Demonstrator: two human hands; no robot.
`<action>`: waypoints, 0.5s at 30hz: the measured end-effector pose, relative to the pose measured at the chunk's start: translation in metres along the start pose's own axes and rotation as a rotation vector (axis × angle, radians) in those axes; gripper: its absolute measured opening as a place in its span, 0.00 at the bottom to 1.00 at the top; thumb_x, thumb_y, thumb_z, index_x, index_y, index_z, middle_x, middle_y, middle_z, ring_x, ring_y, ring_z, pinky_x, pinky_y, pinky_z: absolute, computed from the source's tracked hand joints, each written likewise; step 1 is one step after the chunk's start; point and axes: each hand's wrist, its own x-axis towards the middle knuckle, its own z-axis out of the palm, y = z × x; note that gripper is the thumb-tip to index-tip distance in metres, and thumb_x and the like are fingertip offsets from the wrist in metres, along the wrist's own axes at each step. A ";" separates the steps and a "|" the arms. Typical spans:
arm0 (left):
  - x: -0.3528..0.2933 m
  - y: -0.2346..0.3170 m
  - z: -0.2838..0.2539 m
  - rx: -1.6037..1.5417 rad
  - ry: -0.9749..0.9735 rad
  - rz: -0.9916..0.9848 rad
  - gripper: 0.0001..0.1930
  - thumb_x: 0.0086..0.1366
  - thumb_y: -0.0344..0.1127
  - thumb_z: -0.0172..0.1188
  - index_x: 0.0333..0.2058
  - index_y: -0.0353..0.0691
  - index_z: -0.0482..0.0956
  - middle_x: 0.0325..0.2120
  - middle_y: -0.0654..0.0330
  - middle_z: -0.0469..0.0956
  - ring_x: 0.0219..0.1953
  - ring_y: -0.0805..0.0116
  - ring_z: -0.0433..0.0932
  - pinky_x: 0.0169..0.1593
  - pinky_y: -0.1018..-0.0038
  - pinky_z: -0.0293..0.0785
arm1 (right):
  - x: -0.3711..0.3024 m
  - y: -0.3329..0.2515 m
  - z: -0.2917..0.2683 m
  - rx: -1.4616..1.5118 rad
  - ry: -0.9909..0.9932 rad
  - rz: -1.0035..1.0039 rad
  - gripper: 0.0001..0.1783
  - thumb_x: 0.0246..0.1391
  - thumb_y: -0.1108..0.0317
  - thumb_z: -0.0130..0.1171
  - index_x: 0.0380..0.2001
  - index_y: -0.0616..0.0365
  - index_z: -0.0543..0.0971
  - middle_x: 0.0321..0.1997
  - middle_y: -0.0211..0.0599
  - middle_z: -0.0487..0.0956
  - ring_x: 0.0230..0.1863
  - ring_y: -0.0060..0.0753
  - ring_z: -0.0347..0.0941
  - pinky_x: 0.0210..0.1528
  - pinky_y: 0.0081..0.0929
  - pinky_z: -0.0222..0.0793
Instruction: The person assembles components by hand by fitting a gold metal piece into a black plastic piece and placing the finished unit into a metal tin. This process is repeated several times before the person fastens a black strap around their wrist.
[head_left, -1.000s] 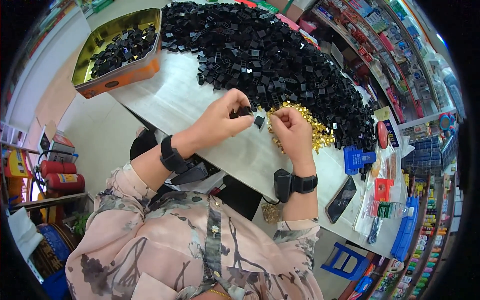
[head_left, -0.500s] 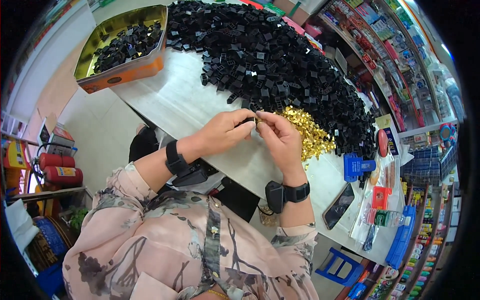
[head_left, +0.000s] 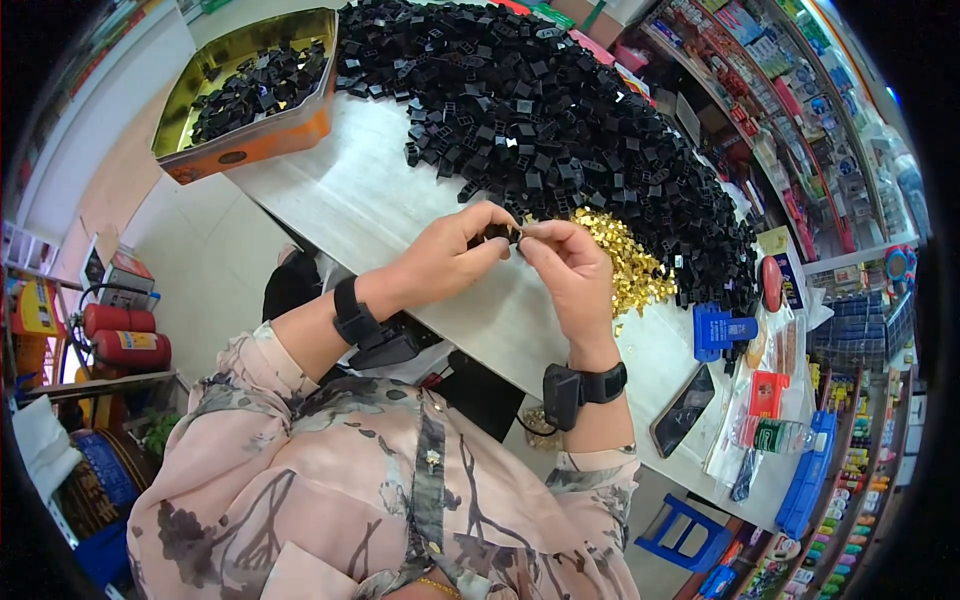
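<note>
My left hand (head_left: 440,258) holds a small black plastic piece (head_left: 497,232) between thumb and fingers, above the near part of the white table (head_left: 400,205). My right hand (head_left: 574,282) is closed in a pinch, its thumb and fingertips meeting the end of that piece. Whatever lies in this pinch is too small and covered to make out. Just beyond my right hand is a heap of small shiny gold metal pieces (head_left: 632,268). Behind it spreads a large pile of black plastic pieces (head_left: 540,110), blocky and partly hollow, like the held one.
At the far left of the table stands an orange tin (head_left: 250,152), gold inside, with black pieces in it. To the right lie a blue plastic device (head_left: 722,331), a phone (head_left: 683,410) and a plastic bottle (head_left: 782,435). Red fire extinguishers (head_left: 130,350) stand at left, stocked shelves at right.
Both hands stay together at the black piece. The right thumb and fingers have drawn into a tighter pinch at its end, and the left index finger arches higher over it.
</note>
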 end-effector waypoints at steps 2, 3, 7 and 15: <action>0.000 -0.002 0.000 -0.014 -0.010 0.023 0.11 0.63 0.30 0.49 0.44 0.38 0.69 0.29 0.66 0.74 0.23 0.83 0.68 0.26 0.84 0.66 | -0.002 -0.001 0.001 -0.056 -0.056 0.062 0.08 0.52 0.74 0.56 0.36 0.63 0.76 0.33 0.30 0.78 0.33 0.16 0.72 0.36 0.14 0.67; 0.000 -0.003 0.000 -0.014 -0.008 0.022 0.11 0.63 0.30 0.49 0.44 0.38 0.69 0.29 0.66 0.74 0.23 0.83 0.68 0.26 0.84 0.66 | -0.002 -0.001 0.001 -0.085 -0.084 0.093 0.08 0.52 0.73 0.56 0.36 0.63 0.76 0.33 0.30 0.78 0.35 0.17 0.73 0.37 0.14 0.67; -0.001 -0.002 0.001 -0.090 0.032 0.007 0.11 0.60 0.30 0.50 0.41 0.37 0.71 0.27 0.65 0.74 0.26 0.80 0.67 0.31 0.81 0.65 | 0.000 0.001 -0.002 0.066 -0.063 0.167 0.08 0.52 0.73 0.56 0.36 0.62 0.76 0.31 0.28 0.76 0.30 0.16 0.70 0.35 0.15 0.68; -0.002 -0.004 0.003 0.012 0.027 0.053 0.11 0.60 0.29 0.51 0.41 0.36 0.71 0.27 0.60 0.75 0.27 0.75 0.72 0.32 0.78 0.68 | 0.001 -0.001 0.006 0.110 -0.041 0.216 0.06 0.53 0.70 0.56 0.33 0.59 0.75 0.27 0.26 0.75 0.28 0.15 0.70 0.33 0.14 0.67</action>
